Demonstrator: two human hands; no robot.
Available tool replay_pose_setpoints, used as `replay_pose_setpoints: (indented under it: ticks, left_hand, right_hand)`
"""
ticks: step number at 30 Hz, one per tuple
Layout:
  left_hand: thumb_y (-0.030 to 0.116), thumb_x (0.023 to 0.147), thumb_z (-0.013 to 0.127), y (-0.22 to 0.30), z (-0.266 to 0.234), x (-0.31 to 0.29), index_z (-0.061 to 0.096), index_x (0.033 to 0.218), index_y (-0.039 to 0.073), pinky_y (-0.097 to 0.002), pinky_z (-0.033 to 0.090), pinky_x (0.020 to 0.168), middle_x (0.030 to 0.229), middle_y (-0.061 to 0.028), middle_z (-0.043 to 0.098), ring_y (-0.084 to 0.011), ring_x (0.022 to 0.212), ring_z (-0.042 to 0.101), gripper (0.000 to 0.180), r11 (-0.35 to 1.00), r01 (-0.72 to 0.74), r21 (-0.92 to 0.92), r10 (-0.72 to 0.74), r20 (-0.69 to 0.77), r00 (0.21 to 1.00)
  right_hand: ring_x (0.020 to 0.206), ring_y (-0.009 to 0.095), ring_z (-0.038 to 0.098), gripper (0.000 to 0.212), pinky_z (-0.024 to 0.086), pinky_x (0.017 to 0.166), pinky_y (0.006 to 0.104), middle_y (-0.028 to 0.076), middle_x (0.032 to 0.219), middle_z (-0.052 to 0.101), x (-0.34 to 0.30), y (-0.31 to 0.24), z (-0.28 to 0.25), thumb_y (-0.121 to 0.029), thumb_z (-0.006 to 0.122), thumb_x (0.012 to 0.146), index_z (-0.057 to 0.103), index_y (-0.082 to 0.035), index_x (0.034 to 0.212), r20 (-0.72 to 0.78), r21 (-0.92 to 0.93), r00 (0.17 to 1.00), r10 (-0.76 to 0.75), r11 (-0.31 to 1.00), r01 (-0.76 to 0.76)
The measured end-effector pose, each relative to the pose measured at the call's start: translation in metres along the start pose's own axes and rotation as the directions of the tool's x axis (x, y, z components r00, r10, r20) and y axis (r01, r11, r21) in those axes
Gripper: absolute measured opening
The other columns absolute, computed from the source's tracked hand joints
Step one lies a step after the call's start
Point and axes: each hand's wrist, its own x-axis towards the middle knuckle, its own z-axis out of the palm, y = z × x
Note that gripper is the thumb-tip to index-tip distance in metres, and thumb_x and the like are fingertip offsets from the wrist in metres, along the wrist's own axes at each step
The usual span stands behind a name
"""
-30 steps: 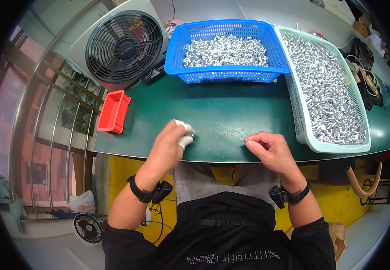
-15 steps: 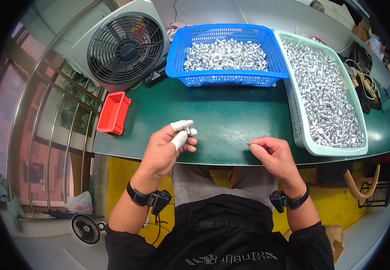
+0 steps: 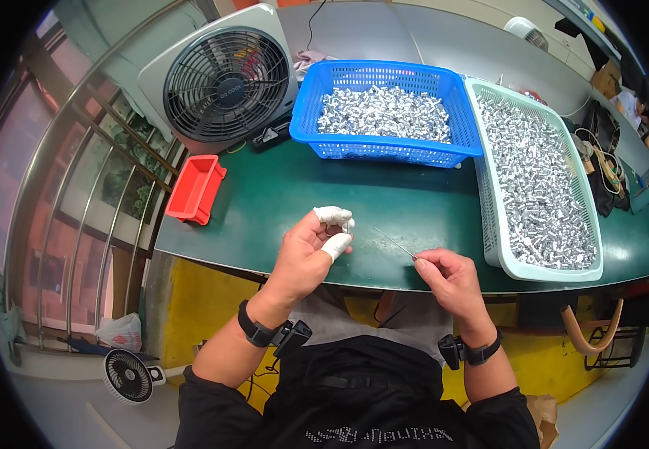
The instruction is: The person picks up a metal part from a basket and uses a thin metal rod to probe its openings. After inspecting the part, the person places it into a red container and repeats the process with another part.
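Head view:
1. Right hand (image 3: 452, 278) pinches a thin metal rod (image 3: 394, 242) above the green table (image 3: 279, 183).
2. Left hand (image 3: 306, 251) (white covers (image 3: 337, 245) on two digits) seems to pinch a small silvery piece (image 3: 348, 225), apart from the rod.
3. Step, as judged: readying piece and rod; the next move calls for careful aim.
4. Beyond: blue basket (image 3: 384, 150), pale green basket (image 3: 556, 274), both heaped with metal parts (image 3: 384, 112).
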Motion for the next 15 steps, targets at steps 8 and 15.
replay_pose_setpoints:
  ticks: [8, 15]
  left_hand:
    - [-0.007, 0.09, 0.059, -0.004, -0.001, 0.0, 0.06, 0.113, 0.001, -0.0295, 0.055, 0.08, 0.109, -0.0066, 0.062, -0.0152, 0.095, 0.062, 0.025, 1.0, -0.001, 0.024, 0.001, 0.013, 1.0]
    - [-0.007, 0.09, 0.058, -0.004, -0.002, -0.003, 0.059, 0.114, 0.002, -0.0289, 0.054, 0.079, 0.108, -0.0069, 0.062, -0.0152, 0.094, 0.062, 0.026, 1.0, 0.011, 0.028, -0.011, 0.002, 1.0]
  right_hand:
    - [0.066, 0.004, 0.049, 0.01, 0.04, 0.059, 0.0206, -0.001, 0.077, 0.062, -0.002, -0.003, 0.001, -0.007, 0.067, 0.09, 0.069, 0.002, 0.095, -0.005, -0.065, 1.0, -0.017, 0.998, 0.016]
    - [0.062, 0.006, 0.051, 0.011, 0.041, 0.056, 0.0221, 0.0, 0.078, 0.064, 0.001, -0.014, 0.004, -0.008, 0.065, 0.091, 0.069, 0.002, 0.093, -0.003, -0.256, 0.996, -0.087, 0.963, 0.083]
